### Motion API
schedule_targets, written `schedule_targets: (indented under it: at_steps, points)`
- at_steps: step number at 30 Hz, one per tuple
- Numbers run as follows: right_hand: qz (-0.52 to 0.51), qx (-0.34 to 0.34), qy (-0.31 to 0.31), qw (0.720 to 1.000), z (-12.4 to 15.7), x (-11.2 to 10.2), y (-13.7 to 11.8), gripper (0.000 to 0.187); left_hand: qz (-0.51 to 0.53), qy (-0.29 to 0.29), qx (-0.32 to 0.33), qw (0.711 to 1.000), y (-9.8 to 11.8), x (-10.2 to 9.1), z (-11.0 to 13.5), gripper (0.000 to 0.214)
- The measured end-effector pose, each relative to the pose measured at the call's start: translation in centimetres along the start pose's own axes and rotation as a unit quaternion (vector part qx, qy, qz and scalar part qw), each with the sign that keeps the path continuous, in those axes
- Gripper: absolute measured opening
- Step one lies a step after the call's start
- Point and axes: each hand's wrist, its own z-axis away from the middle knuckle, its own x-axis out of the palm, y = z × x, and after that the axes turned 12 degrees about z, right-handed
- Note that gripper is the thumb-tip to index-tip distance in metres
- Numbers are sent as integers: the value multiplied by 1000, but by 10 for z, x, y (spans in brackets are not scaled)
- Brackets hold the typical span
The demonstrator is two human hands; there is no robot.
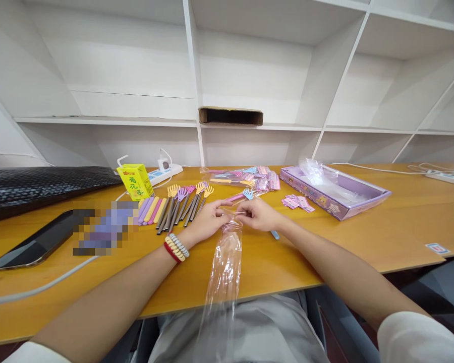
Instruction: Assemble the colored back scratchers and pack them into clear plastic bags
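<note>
My left hand (208, 221) and my right hand (258, 214) meet over the wooden table (363, 237), both pinching the top edge of a long clear plastic bag (224, 272) that hangs down toward my lap. A pink-handled back scratcher with a blue claw head (245, 193) lies just beyond my right hand. A row of small telescopic back scratchers (183, 204) with coloured hand-shaped heads lies left of my left hand. Beaded bracelets circle my left wrist.
A yellow drink carton (135, 181) and a power strip (164, 171) stand at the back left. Packed scratchers in bags (245, 177), small pink cards (298, 202) and a purple box (335, 190) lie behind. A black phone (34, 242) and keyboard (41, 184) sit left.
</note>
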Motion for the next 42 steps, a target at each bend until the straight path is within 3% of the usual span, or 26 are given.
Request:
schedule_targets:
  at_steps: [3,5,7,10,15,18,21,24,29,32,35,39,42]
  points:
    - [11,-3,-1,1000,-1,2,3,16,37,-44,-56,997,-1,-1,-1,28]
    - [16,2,5,1000,-2,5,6,18,18,-39,-68,997,-4,-2,-2,23]
    - [7,24,29,999,-3,6,7,21,0,3,-44,999,-6,-2,-4,21]
    - [-4,79,63,995,-1,3,0,47,17,108,7,994,-7,-4,-7,21]
    - [138,53,13,989,11,-1,-39,87,107,247,54,962,3,-7,-8,18]
    - [246,79,7,966,15,2,-58,70,160,255,74,951,13,-7,-6,20]
    - [308,92,22,947,17,-12,-55,43,212,196,85,954,18,-4,-3,31]
    - [355,129,96,921,23,-61,-25,31,214,155,84,961,14,-2,-2,41]
    - [433,239,234,837,42,-179,58,31,97,136,70,983,0,-1,-4,43]
    - [452,317,274,787,54,-221,104,26,55,109,50,991,-2,0,-3,40]
    - [442,356,238,789,65,-226,143,24,31,82,36,995,1,0,-1,38]
    - [433,402,57,805,79,-199,189,24,-7,67,34,997,1,0,1,36]
    - [409,442,-20,799,92,-176,213,21,-42,53,34,997,-2,1,1,35]
